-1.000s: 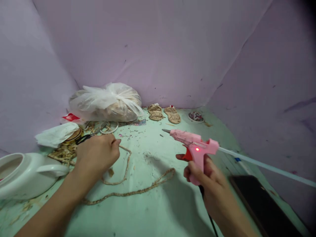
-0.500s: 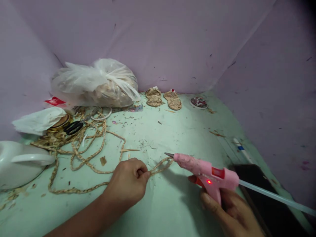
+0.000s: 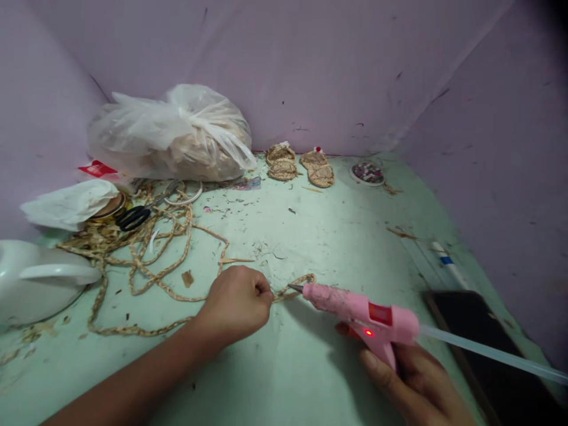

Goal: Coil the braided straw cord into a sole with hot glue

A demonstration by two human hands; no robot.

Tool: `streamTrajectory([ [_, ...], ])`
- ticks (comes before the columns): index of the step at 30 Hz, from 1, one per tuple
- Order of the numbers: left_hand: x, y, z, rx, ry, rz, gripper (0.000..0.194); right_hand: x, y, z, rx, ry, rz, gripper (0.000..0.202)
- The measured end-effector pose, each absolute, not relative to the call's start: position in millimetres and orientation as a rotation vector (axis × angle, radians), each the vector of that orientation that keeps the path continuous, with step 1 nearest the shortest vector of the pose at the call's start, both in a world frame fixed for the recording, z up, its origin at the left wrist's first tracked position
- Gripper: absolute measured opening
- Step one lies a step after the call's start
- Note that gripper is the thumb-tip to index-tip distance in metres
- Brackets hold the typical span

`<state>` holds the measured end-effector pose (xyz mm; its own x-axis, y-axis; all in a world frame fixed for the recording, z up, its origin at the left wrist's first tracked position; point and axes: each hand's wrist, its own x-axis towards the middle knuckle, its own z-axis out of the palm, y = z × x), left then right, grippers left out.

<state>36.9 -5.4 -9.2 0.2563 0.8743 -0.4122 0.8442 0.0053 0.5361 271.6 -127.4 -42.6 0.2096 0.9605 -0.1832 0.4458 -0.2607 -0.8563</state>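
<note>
Between the fingertips of my left hand point(image 3: 239, 299), closed in a pinch, is a braided straw cord point(image 3: 180, 260). A small loop of it sticks out to the right of the fingers, and the rest lies in loose coils on the left side of the table. My right hand point(image 3: 412, 378) is wrapped round the handle of a pink glue gun point(image 3: 346, 305) with a red light on its side. The gun's metal nozzle points left at the cord loop; whether it touches cannot be made out. A clear glue stick point(image 3: 492, 350) runs out of its back.
Behind the coils are black-handled scissors point(image 3: 133, 218) and a tied plastic bag point(image 3: 177, 136). Two small woven slippers point(image 3: 283, 163) and a small dish point(image 3: 368, 173) stand by the back wall. A white jug point(image 3: 44, 284) is at left, a dark phone-like slab point(image 3: 470, 331) at right.
The glue gun has moved left and slightly down, bringing its nozzle over the cord loop. My left hand keeps its pinch on the cord. The whole view has shifted slightly.
</note>
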Motion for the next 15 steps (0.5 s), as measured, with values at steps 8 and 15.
streamTrajectory([
  [8, 36, -3, -9, 1.810, 1.572, 0.052, 0.017, 282, -137, -56, -1.942, -1.396, 1.198, 0.040],
  [15, 36, -2, -14, 1.825, 1.560, 0.034, 0.016, 273, -138, -57, -2.036, -1.396, 1.029, 0.041],
])
